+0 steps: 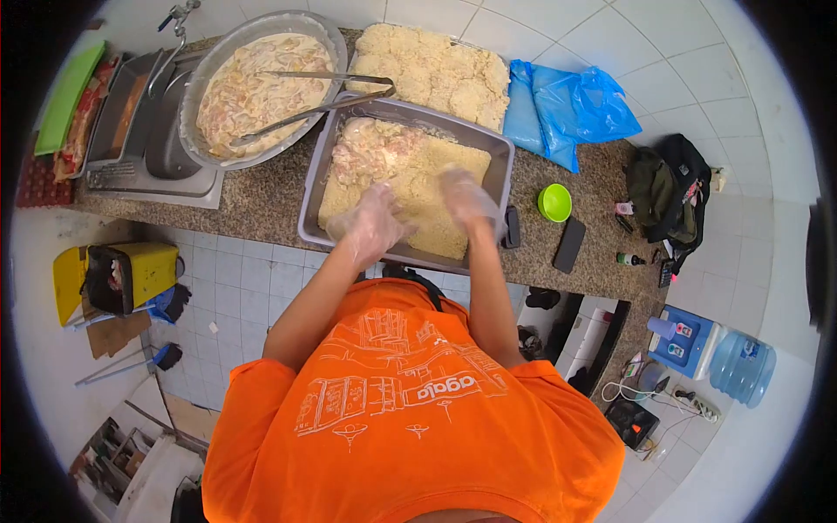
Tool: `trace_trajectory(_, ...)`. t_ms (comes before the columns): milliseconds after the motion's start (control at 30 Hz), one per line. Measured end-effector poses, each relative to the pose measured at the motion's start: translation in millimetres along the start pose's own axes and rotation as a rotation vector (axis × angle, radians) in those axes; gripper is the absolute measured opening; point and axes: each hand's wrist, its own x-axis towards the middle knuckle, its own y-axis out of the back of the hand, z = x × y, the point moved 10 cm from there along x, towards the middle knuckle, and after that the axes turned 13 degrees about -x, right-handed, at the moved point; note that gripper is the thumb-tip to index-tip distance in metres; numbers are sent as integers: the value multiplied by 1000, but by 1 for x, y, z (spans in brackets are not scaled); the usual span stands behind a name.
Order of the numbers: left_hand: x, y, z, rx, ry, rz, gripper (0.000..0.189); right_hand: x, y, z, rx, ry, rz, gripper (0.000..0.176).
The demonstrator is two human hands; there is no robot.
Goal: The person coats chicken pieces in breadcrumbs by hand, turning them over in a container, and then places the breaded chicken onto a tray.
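Note:
A grey tub (309, 209) holds pale breadcrumbs (436, 234) with a heap of coated raw meat pieces (377, 150) at its far left. Inside a clear plastic glove, my left hand (373, 220) rests over the crumbs just below the meat, its fingers apart. My right hand (467, 197), gloved the same way, is over the crumbs near the tub's right wall. Motion smears its fingers. Behind the tub stands a tray heaped with crumbed pieces (427, 71). Metal tongs (344, 103) lie across the rim of a big bowl (193, 131) of battered meat (261, 96).
A sink (170, 157) lies left of the bowl. Blue plastic bags (567, 105) sit at the back right. Right of the tub are a green bowl (554, 202), a dark phone (569, 245) and a black bag (676, 196). A yellow bin (153, 275) stands below left.

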Motion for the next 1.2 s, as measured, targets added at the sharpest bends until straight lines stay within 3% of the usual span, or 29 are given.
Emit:
trace_trajectory(33,0,2,-3,-100,43,-105,59,19,-37,6,5,2,-3,29)
trace_trajectory(100,1,16,-10,-200,93,-211,64,54,-132,35,184,-193,-325,39)
trace_trajectory(200,3,50,-9,-141,81,-123,69,53,-115,40,192,-172,-358,34)
trace_trajectory(267,2,47,-7,-260,133,-84,69,54,-110,57,242,-239,-351,31)
trace_trajectory(400,-12,42,2,-259,87,-43,67,15,-32,78,293,-553,-36,25)
trace_trajectory(533,-7,40,2,-271,95,-93,68,12,-98,90,117,-523,29,26)
trace_trajectory(600,-7,43,-1,-273,107,-84,69,23,-172,112,176,-537,-45,28)
trace_trajectory(700,-3,46,-2,-249,123,-112,68,40,-204,118,68,-479,-149,29)
trace_trajectory(800,-6,39,-2,-251,142,-160,67,-4,-49,60,267,-656,-234,47)
trace_trajectory(867,-18,31,2,-203,123,-107,69,-22,1,36,407,-605,-216,56)
trace_trajectory(900,-16,34,2,-207,122,-104,69,-24,9,27,550,-551,-197,65)
trace_trajectory(1000,-7,41,-2,-221,153,-129,65,-23,3,35,554,-488,-195,74)
trace_trajectory(1200,2,46,-1,-277,124,-163,64,-5,9,51,832,-323,-169,78)
